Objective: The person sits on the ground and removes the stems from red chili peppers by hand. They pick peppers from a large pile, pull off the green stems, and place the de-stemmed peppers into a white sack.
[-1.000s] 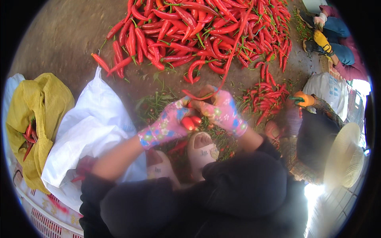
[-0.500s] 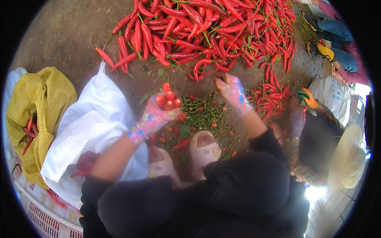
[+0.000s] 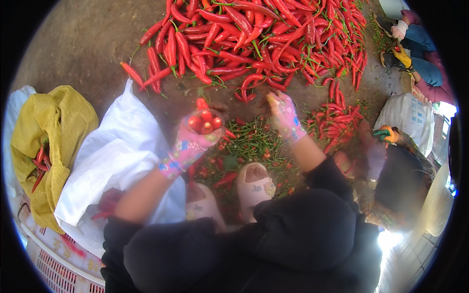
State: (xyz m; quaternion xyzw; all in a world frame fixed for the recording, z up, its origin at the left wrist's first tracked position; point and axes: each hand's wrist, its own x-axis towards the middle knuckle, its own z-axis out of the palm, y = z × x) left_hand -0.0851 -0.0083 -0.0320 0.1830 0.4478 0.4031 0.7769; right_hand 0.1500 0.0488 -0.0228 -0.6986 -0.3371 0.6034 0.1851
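Note:
My left hand [image 3: 191,142], in a pink patterned glove, is closed around a bunch of red chili peppers [image 3: 205,123]. Their blunt, stemless ends face up, and one pepper sticks out past the rest. My right hand [image 3: 285,116], gloved in the same pattern with yellowish fingertips, hovers at the near edge of a large heap of red chili peppers [image 3: 288,44]. Its fingers stretch toward the heap and look open, though slightly blurred, and I see nothing in them. Green stems [image 3: 249,144] lie scattered on the ground between my hands.
Left of me are a white sack [image 3: 117,141], a yellow sack [image 3: 53,127] with peppers in it and a plastic crate [image 3: 58,266]. My pink slippers [image 3: 255,183] stand among the stems. A smaller pepper pile [image 3: 337,122] and co-workers' gloved hands [image 3: 388,133] are at the right.
My right hand has turned, its fingers now pointing up toward the heap. My left hand still holds the peppers, almost in place. A co-worker's pale-gloved hand at the upper right has come down.

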